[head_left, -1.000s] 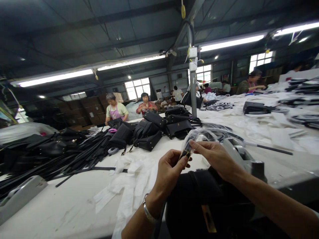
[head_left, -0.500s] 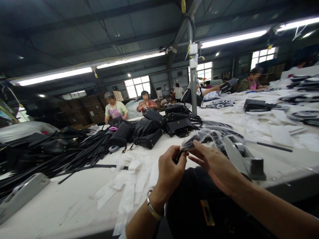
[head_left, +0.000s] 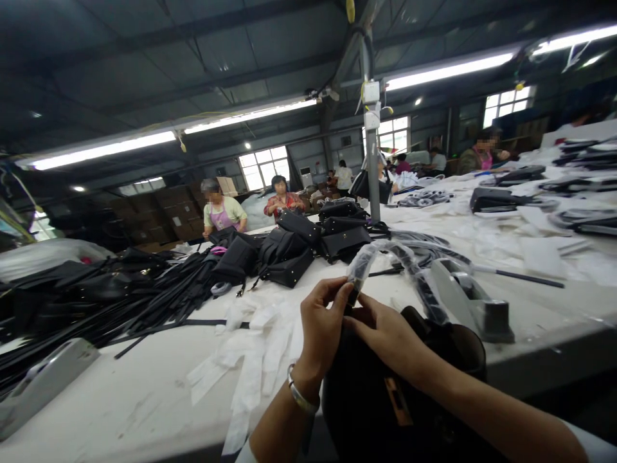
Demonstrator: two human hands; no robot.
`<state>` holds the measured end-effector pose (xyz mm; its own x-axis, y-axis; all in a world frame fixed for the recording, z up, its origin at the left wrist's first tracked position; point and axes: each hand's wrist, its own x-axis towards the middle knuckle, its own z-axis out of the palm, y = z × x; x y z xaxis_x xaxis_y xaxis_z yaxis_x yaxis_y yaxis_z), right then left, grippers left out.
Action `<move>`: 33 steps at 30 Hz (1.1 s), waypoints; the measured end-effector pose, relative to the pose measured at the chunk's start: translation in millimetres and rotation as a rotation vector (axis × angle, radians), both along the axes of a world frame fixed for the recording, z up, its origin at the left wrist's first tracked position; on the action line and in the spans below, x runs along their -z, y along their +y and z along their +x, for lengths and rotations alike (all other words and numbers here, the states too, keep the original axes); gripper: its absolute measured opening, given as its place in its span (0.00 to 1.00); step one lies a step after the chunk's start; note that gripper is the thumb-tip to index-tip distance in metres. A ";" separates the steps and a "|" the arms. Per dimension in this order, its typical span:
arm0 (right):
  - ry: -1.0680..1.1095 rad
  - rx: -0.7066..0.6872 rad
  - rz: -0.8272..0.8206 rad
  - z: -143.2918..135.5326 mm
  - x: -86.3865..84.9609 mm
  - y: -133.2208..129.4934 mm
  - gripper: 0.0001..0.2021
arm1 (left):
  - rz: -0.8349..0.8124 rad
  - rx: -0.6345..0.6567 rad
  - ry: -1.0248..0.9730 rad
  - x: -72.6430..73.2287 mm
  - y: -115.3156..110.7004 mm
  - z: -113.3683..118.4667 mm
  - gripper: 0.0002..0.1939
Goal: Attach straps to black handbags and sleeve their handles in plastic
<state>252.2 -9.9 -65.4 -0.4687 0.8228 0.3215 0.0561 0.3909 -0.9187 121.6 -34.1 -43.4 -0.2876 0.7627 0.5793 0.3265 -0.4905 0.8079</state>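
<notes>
Left hand (head_left: 325,315)'s pinching the curved, clear-plastic-wrapped black handle (head_left: 424,290), probably steadying its end, while the right hand (head_left: 388,337) curls (can't tell if it's gripping) above the near black bag (head_left: 354,386).

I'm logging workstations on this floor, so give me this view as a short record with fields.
Left hand: pinches a plastic-wrapped handle near one end
Right hand: fingers close below the left hand's grip; exact contact hidden
Handbag: black, in front of the wearer, with a gold-coloured metal plate
Right of the hands: grey tape dispenser on the white table
Left of the hands: loose white strips
Beyond: piled black bags; co-workers, one in a pink apron
</notes>
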 end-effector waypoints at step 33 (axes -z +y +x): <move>0.182 -0.112 -0.266 5.0 2.9 15.8 0.27 | -0.291 0.357 -0.039 -10.1 -11.2 -15.2 0.28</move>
